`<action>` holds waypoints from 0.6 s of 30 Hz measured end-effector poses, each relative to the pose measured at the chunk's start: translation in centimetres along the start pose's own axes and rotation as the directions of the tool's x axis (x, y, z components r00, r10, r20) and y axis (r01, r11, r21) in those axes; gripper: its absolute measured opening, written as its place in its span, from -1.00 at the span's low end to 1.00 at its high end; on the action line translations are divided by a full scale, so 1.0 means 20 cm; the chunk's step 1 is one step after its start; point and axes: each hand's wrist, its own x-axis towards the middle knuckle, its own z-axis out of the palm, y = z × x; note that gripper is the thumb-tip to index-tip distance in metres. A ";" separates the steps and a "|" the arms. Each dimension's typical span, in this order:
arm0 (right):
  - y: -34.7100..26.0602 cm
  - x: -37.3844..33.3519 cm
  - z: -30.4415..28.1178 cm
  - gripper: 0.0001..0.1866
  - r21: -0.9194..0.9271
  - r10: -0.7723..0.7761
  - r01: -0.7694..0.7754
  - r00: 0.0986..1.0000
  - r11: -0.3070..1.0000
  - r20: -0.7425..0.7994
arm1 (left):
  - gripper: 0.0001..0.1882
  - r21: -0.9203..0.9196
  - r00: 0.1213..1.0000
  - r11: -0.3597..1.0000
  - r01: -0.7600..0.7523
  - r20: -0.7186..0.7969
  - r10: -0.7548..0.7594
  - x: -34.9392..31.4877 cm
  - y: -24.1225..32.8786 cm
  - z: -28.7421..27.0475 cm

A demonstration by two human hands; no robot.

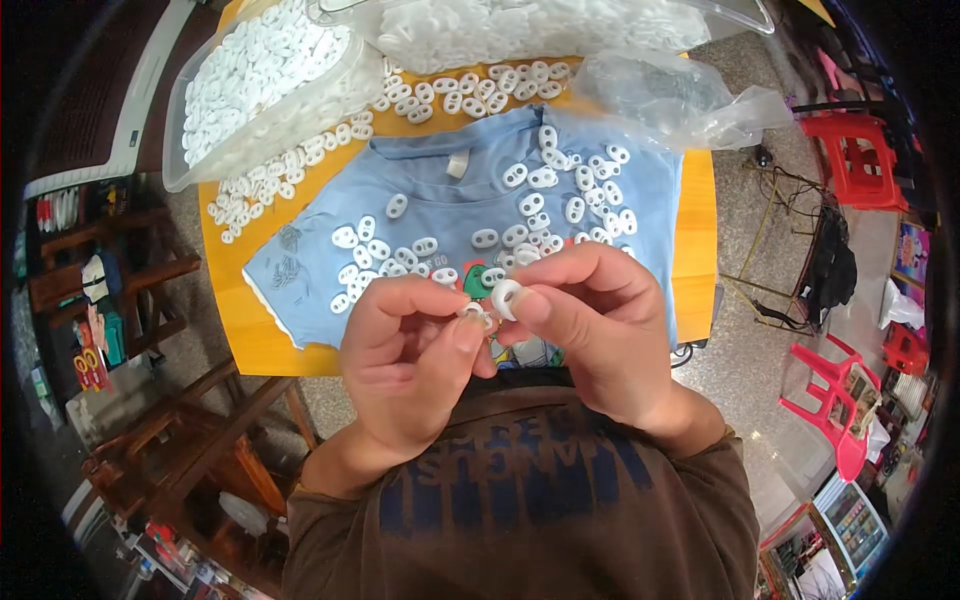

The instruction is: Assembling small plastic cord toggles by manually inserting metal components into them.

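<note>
Above my lap, both hands meet at the fingertips. My right hand [605,335] pinches a white plastic piece with a rounded ring shape [503,300] between thumb and forefinger. My left hand [405,355] is closed in a pinch on a smaller white plastic piece [476,315], mostly covered by the fingers. The two pieces are close together; I cannot tell whether they touch. Beyond my fingers, many loose white oval two-hole plastic pieces [485,238] are scattered over a light blue T-shirt [330,240] spread on the table.
On the yellow wooden table [700,230], a clear tub [180,150] full of white pieces stands at the far left. A second clear container [540,30] and a crumpled plastic bag [655,95] lie at the back. Red plastic stools [835,395] stand to the right, dark wooden furniture [190,450] to the left.
</note>
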 end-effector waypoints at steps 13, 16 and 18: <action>0.05 -0.02 -0.07 -0.80 -0.312 -0.324 0.371 0.926 0.875 0.194 | -0.82 0.026 1.000 0.999 -0.024 0.010 0.024 0.00 -0.01 0.01; 0.06 -0.02 -0.08 -0.79 -0.375 -0.374 0.428 0.903 0.822 0.211 | -0.81 0.046 0.999 0.998 -0.037 0.026 0.035 -0.01 -0.01 0.01; 0.06 -0.02 -0.08 -0.77 -0.391 -0.374 0.428 0.904 0.815 0.209 | -0.81 0.054 0.999 0.998 -0.035 0.022 0.033 -0.02 -0.01 0.02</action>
